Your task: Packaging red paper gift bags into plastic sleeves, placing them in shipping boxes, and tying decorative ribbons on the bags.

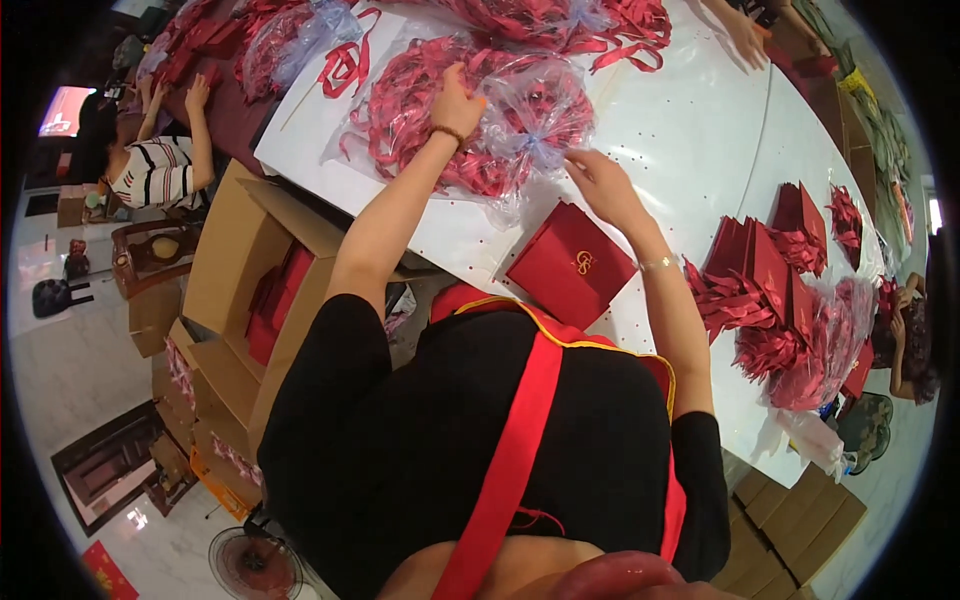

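Note:
A clear plastic bag of red ribbons (pixel 405 105) lies on the white table in front of me. My left hand (pixel 458 108), with a beaded bracelet at the wrist, rests over these ribbons. Its thumb stands apart from the fingers, whose tips are partly hidden. Beside it is a bunched clear bag (pixel 545 105) with a bluish gathered knot. My right hand (pixel 605 188) is open just right of that knot, fingers toward the bag, holding nothing I can see. Between my forearms, near the table's edge, lies a red paper bag (pixel 570 262) with a gold emblem, flat and tilted.
Red paper bags with ribbons (pixel 745 275) stand at the right, beside a plastic bag of ribbons (pixel 825 345). More bagged ribbons (pixel 520 15) lie at the far edge. An open cardboard box (pixel 225 260) stands at my left. Other people's hands (pixel 740 40) work around the table.

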### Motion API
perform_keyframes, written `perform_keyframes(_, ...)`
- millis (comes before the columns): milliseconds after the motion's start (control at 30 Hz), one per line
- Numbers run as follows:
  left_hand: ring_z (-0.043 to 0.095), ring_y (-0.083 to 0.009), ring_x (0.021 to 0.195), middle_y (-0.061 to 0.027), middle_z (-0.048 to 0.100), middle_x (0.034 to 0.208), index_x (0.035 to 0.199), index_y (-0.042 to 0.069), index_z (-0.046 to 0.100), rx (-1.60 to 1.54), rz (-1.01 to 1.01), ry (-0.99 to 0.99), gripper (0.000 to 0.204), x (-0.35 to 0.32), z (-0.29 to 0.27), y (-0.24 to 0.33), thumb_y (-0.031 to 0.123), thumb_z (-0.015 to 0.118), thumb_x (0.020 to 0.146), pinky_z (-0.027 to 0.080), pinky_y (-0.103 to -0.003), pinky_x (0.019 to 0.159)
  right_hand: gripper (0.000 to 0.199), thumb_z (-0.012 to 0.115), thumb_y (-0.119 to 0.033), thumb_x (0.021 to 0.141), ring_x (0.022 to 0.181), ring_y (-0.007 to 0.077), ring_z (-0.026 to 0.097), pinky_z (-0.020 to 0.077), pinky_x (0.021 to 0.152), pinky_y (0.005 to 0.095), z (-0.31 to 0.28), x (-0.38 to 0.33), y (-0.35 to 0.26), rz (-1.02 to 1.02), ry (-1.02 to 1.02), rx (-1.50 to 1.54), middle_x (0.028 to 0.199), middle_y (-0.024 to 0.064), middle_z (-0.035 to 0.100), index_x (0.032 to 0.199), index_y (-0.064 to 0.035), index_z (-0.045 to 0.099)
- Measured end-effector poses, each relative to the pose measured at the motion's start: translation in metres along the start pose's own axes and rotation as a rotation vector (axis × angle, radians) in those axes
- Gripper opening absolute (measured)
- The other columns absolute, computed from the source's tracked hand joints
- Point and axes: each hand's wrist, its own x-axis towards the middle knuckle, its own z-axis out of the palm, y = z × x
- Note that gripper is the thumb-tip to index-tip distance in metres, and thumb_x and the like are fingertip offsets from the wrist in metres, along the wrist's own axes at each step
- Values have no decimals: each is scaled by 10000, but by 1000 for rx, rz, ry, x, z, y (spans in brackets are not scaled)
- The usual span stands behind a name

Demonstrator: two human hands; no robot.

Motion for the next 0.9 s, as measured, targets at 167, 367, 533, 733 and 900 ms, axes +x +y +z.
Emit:
perform_keyframes(167,524,-66,578,-13,578,674,1088,78,499,-556,202,-165,443,-6,-30,48,0,580,660,433,-221,546,350,420,-97,772,909,320,567,465,749,425,32,73,-3,22,-184,-402,1085,142,537,1112,-76,503)
perform_keyframes(367,524,-256,751,-95,516,731,811,43,571,7,609,122,206,-20,-72,89,6,492,625,430,-347,660,202,437,-179,810,735,284,594,456,622,422,12,98,-10,-179,163,-505,880,92,571,965,-82,522)
perform_keyframes(533,542,-293,672,-139,576,764,735,11,524,-245,395,-575,132,-27,-13,108,74,411,714,432,-351,642,184,491,-214,795,874,210,482,330,773,422,8,82,0,-180,52,-760,1031,30,489,937,-135,576)
perform_keyframes(733,586,-298,909,-173,600,979,994,41,576,1000,396,-462,285,-3,16,47,212,478,788,465,-416,740,139,523,-203,741,994,204,459,349,745,410,-6,66,22,-309,247,-845,1013,33,524,704,-136,640)
perform_keyframes(900,477,-221,1105,-135,471,1227,1051,49,592,1356,592,-534,312,33,-38,-8,137,411,813,353,-310,946,218,509,-146,749,1030,222,464,381,717,467,-11,82,32,-83,54,-883,1113,-42,492,950,-163,593)
